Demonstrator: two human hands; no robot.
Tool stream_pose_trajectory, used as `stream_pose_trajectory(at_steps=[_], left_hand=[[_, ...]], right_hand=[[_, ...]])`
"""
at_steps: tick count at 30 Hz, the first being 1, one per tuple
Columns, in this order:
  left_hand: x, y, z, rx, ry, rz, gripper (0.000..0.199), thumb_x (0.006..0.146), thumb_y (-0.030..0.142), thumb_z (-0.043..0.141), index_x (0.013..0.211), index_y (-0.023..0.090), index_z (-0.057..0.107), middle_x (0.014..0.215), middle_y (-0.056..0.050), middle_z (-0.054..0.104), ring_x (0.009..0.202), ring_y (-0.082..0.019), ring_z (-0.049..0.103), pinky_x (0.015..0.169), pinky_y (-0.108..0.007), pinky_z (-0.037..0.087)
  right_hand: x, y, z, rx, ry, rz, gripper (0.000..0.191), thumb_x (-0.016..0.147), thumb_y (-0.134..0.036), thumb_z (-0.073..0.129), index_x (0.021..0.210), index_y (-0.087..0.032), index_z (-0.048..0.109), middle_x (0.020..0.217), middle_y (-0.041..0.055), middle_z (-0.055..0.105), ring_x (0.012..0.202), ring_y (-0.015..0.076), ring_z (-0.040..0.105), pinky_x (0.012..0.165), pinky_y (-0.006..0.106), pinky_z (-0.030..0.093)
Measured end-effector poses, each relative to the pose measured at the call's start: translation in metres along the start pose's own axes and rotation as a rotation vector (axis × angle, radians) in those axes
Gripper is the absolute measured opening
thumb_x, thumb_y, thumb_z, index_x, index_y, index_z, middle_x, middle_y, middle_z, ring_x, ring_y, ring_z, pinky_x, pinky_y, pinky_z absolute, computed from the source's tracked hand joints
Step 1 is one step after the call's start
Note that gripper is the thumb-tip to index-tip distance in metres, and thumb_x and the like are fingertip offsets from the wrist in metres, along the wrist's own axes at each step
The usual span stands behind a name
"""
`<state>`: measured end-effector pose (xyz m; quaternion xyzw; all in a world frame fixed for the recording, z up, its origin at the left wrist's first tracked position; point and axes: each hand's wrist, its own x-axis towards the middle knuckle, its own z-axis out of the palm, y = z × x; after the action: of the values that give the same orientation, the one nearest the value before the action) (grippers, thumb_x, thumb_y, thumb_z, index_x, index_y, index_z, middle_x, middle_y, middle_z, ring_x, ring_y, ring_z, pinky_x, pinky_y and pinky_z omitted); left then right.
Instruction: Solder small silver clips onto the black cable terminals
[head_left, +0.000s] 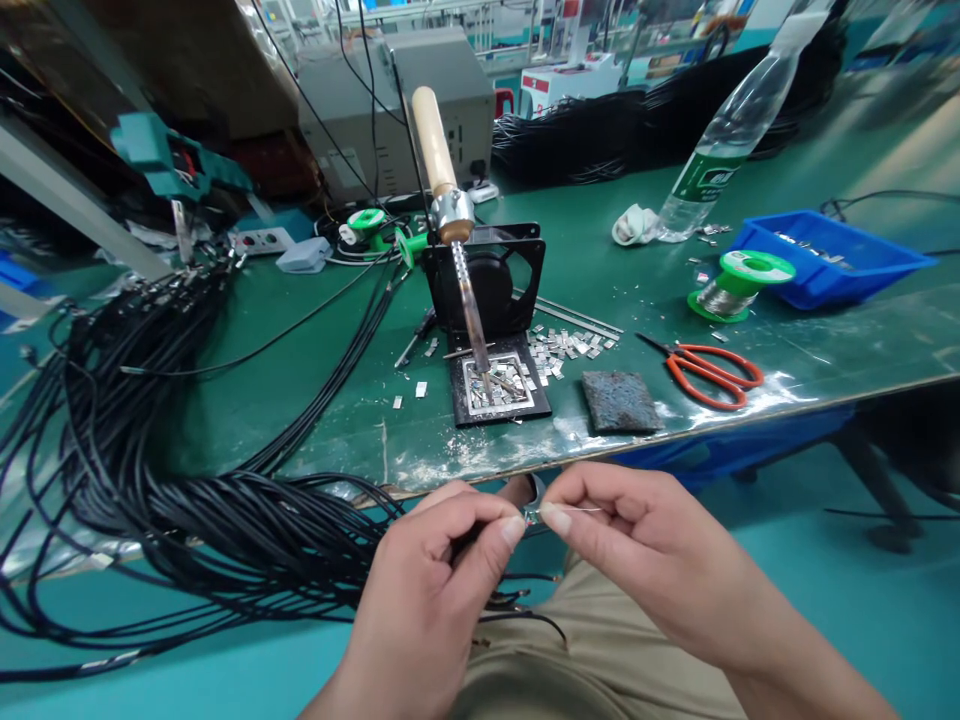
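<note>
Thin wire (586,509) pinched in right hand (652,550), before near edge of tabletop (847,350). Small piece (532,518), mostly hidden, pinched by left hand (435,580) just beside. Wire judged light, easily bent, slippery; best gripped by fingertips, close to tip.

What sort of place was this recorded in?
Probably a cable-assembly or electronics workshop: a green-topped workbench bears a soldering iron with a pale wooden handle and metal shaft, a green plastic spool of silvery wire, likely solder, and a thick bundle of black cables.
</note>
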<state>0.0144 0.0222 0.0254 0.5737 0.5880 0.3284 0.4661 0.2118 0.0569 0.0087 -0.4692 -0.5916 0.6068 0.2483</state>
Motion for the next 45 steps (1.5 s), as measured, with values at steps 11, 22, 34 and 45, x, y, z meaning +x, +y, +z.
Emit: stream_pose_trajectory(at_steps=[11, 22, 34, 45], left_hand=[[0.017, 0.005, -0.009, -0.036, 0.001, -0.064, 0.024, 0.096, 0.035, 0.062, 0.085, 0.023, 0.079, 0.08, 0.0, 0.071, 0.077, -0.017, 0.061, 0.073, -0.027, 0.045], [0.039, 0.0, -0.015, -0.371, -0.038, -0.259, 0.024, 0.088, 0.039, 0.075, 0.082, 0.016, 0.074, 0.074, 0.001, 0.058, 0.057, -0.008, 0.029, 0.05, -0.023, 0.023], [0.052, 0.006, -0.019, -0.518, -0.119, -0.345, 0.029, 0.087, 0.04, 0.075, 0.08, 0.012, 0.068, 0.055, 0.009, 0.036, 0.051, -0.006, 0.016, 0.045, -0.022, 0.012], [0.063, 0.011, -0.023, -0.495, -0.127, -0.368, 0.031, 0.084, 0.042, 0.075, 0.079, 0.013, 0.064, 0.052, 0.01, 0.033, 0.049, -0.005, 0.017, 0.044, -0.023, 0.01]], right_hand=[[0.018, -0.005, 0.002, 0.02, 0.023, -0.05, 0.034, 0.096, -0.047, 0.059, 0.083, -0.017, 0.066, 0.07, -0.0007, 0.051, 0.066, 0.0135, 0.041, 0.059, 0.026, 0.036], [0.036, -0.01, 0.004, 0.073, 0.043, -0.093, 0.033, 0.099, -0.044, 0.059, 0.081, -0.016, 0.064, 0.062, -0.0054, 0.038, 0.058, 0.0103, 0.031, 0.05, 0.024, 0.026], [0.043, -0.01, 0.005, 0.142, 0.057, -0.056, 0.034, 0.097, -0.045, 0.061, 0.081, -0.016, 0.063, 0.06, -0.0063, 0.036, 0.056, 0.0094, 0.027, 0.048, 0.023, 0.024], [0.048, -0.01, 0.009, 0.143, 0.16, -0.039, 0.034, 0.098, -0.044, 0.062, 0.08, -0.016, 0.066, 0.059, -0.0063, 0.036, 0.054, 0.0089, 0.026, 0.046, 0.022, 0.021]])
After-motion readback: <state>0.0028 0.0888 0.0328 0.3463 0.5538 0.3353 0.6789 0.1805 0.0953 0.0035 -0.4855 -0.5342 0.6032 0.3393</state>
